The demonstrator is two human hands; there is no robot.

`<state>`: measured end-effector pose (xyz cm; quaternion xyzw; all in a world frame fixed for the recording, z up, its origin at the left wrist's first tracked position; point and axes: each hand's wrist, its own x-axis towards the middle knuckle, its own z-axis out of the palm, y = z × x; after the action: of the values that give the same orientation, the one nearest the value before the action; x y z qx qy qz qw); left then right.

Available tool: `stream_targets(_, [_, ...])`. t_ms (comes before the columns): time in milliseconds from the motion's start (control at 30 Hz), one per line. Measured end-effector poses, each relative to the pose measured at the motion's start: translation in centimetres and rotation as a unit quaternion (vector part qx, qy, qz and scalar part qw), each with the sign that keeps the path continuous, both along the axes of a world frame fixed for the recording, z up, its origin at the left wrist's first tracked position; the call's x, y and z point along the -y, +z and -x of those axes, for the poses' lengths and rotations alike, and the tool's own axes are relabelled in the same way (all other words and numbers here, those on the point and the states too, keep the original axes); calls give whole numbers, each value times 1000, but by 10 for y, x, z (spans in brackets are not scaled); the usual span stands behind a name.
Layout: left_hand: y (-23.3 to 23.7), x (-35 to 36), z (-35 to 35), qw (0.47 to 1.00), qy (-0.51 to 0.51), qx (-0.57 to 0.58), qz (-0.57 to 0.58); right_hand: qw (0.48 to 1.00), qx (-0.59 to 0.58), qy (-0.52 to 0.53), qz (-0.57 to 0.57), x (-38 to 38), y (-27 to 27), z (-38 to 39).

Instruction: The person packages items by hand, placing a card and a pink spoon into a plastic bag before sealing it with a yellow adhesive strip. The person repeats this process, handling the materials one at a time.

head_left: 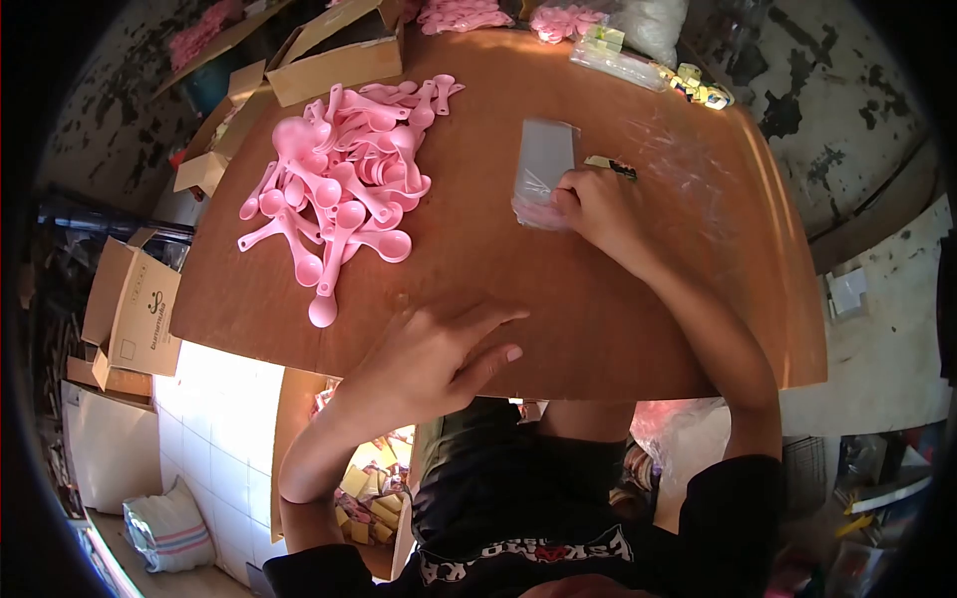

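My right hand (601, 209) is over the right half of the brown table, its fingers curled and its thumb pressed at the lower corner of a stack of clear plastic bags (546, 159). A small yellow and black card (611, 166) shows just beyond the knuckles. Nearer the front edge, my left hand (436, 347) hovers with fingers stretched forward and thumb apart, holding nothing. To its far left lies a loose heap of pink double-ended measuring spoons (344, 179), with one spoon bowl closest to that hand.
A cardboard box (339, 55) stands at the table's back left. Along the back edge are more pink pieces (464, 14), a clear packet (618, 70) and a cluster of yellow cards (703, 88). Below the table, a box holds yellow packets (374, 488). Another carton (140, 309) is at left.
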<state>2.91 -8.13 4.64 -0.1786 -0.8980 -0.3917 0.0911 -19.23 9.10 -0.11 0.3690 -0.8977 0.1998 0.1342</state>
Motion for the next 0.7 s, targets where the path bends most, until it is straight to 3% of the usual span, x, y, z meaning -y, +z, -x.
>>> stream_targets(100, [-2,6,34,993,25,-81,79,999,1,-5,54,1,0,11])
stream_targets(233, [-17,14,69,992,42,-39,115,994,6,-2,111,-2,18,2])
stream_targets(267, [-24,11,76,998,21,20,-55,994,5,-3,110,-3,24,-4])
stream_targets(300, [-28,9,80,972,-1,80,-222,993,-35,27,113,-5,28,-13])
stream_targets(333, [-25,5,77,972,-2,80,-223,989,-76,58,115,-7,33,-22])
stream_targets(400, [-19,-6,64,829,53,236,-504,988,-93,79,92,-13,43,-52])
stream_targets(467, [-31,-9,52,794,47,272,-541,981,-137,130,49,-20,51,-87])
stream_targets(533, [-37,-15,38,696,-50,324,-639,969,-184,167,7,-27,55,-119])
stream_targets(633, [-46,-30,23,671,-37,336,-660,959,-187,212,-19,-34,51,-134])
stream_targets(700, [-49,-37,19,658,-24,342,-671,958,-162,235,28,-36,48,-134])
